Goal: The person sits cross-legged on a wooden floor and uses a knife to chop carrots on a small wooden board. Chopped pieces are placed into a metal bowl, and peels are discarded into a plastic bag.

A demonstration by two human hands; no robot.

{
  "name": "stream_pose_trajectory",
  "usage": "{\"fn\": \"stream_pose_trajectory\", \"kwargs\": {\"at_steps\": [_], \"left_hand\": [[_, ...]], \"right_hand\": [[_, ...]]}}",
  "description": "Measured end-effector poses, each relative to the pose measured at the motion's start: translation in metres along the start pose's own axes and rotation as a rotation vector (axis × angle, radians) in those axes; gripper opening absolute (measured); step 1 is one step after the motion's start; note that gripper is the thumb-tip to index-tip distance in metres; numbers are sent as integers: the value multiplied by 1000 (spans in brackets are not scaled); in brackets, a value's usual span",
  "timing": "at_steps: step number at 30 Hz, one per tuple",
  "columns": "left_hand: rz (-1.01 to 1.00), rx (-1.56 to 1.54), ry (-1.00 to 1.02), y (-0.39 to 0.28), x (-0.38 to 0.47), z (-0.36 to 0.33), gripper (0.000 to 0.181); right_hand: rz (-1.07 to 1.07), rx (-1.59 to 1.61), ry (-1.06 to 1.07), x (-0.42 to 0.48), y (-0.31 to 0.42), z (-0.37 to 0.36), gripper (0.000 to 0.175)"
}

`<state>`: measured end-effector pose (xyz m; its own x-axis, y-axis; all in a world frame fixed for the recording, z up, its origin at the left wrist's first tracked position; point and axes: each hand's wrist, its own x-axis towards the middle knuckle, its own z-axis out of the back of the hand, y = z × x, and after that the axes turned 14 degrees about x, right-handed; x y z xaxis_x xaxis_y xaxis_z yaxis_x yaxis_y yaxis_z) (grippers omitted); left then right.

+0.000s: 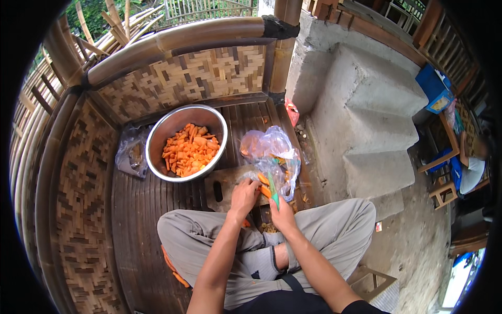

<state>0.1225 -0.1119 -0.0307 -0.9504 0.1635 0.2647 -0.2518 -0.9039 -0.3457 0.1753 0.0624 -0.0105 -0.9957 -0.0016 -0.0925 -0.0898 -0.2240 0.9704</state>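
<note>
My left hand [244,196] pinches orange carrot pieces [264,191] against a worn cutting board [216,196] with a slot handle. A knife with a green handle [275,198] is gripped in my right hand [282,216], its blade pointing away from me and lying alongside the carrot. Beyond my left hand stands a large metal bowl [172,121], partly filled with cut carrots [192,151]. Thin, crumpled plastic bags [270,141] lie just past the board, with orange pieces and peelings showing in them. More peelings [269,227] are scattered near my feet.
Whole carrots [174,269] rest beside my left knee on the bamboo platform [137,212]. Another clear plastic bag [131,157] sits left of the bowl. Woven bamboo panels [219,70] wall the far and left sides. Concrete steps [380,129] rise at right; a person [471,172] sits farther off.
</note>
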Motion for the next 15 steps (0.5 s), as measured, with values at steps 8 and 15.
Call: {"fn": "stream_pose_trajectory", "kwargs": {"at_steps": [8, 15], "left_hand": [[100, -111, -139, -1, 4, 50, 22], [162, 173, -621, 32, 47, 168, 34]], "right_hand": [[-104, -6, 18, 0, 6, 0, 35], [-76, -24, 32, 0, 2, -2, 34]]}}
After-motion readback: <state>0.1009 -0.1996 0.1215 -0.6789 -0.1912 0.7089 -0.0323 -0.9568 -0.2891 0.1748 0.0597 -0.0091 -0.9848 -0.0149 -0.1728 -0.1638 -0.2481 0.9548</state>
